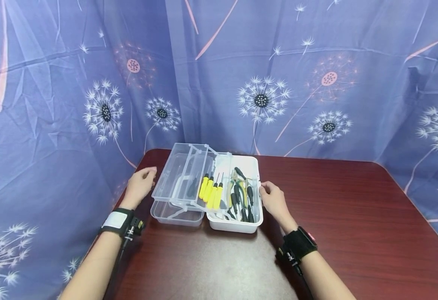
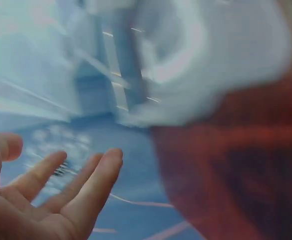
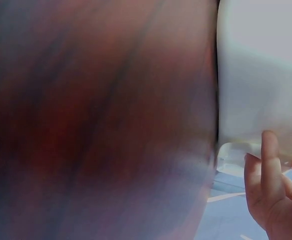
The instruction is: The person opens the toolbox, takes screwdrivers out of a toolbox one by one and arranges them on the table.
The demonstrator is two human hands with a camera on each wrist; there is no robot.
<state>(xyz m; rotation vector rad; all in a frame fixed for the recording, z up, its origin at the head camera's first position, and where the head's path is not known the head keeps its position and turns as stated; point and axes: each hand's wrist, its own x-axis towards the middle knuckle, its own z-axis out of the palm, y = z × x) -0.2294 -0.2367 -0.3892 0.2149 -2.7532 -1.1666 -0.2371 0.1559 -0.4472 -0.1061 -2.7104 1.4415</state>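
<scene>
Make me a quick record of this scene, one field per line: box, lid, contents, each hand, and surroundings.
Box: white, open
Lid: clear, folded out left of the box
Trays: clear, raised above lid and box
Screwdrivers: four, yellow-handled, side by side
In box: pliers and black-handled tools
Left hand: beside the trays, holding nothing
Right hand: at the box's right side, seemingly touching it
Surface: reddish-brown table
Background: blue dandelion-print curtain
</scene>
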